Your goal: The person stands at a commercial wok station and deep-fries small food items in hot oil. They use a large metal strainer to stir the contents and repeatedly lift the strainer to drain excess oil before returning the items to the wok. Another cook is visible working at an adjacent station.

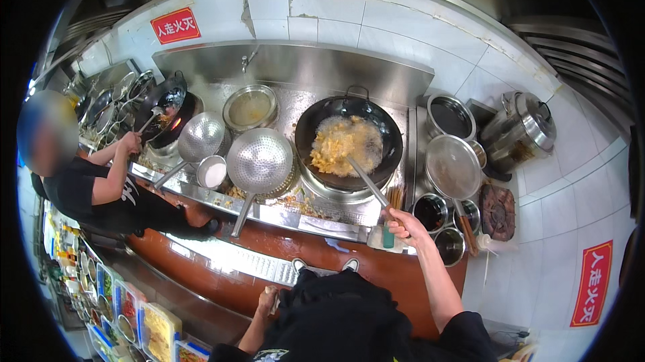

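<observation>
My right hand grips the wooden handle of a metal ladle, whose head is hidden among golden fried pieces bubbling in oil. They lie in a large black wok on the stove, just ahead of me. Down at my left side, my left hand is closed on a pale cloth-like thing, mostly hidden by the fingers. Left of the wok, a perforated metal strainer rests over a pot, its handle towards me. Behind that stands a round pot of cloudy liquid.
At the left, a co-worker works at another wok over flame. A second strainer and a bowl of white contents lie between us. Right are a fine-mesh skimmer, several pots and a lidded steel pot. Food containers stand behind, lower left.
</observation>
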The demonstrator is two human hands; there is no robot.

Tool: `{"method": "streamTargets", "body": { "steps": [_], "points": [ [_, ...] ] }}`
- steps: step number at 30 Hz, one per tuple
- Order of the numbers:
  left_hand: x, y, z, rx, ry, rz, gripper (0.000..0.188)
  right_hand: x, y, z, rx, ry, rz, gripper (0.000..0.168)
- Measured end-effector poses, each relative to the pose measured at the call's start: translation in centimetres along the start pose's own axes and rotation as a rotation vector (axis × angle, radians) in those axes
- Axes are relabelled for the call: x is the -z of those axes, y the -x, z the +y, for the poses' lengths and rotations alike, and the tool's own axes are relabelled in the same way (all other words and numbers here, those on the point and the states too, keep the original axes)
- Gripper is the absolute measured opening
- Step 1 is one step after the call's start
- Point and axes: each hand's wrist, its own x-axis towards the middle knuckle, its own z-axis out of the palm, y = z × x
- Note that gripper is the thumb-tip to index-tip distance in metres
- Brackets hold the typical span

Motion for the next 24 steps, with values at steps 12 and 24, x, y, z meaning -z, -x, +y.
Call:
{"method": "streamTargets", "body": {
  "steps": [12, 24],
  "points": [
    [-0.2, -3.9, -8.8, -0.192, -0.441, -0.063, 0.035, 1.4, 2.3, 3.0, 0.151, -0.056, 0.101, 0.019],
    [-2.0, -1.0, -5.6, 0.071, -0.23, -0.03, 0.033, -0.1, 3.6, 2.9, 0.245, 0.386, 0.403, 0.019]
  ]
}}
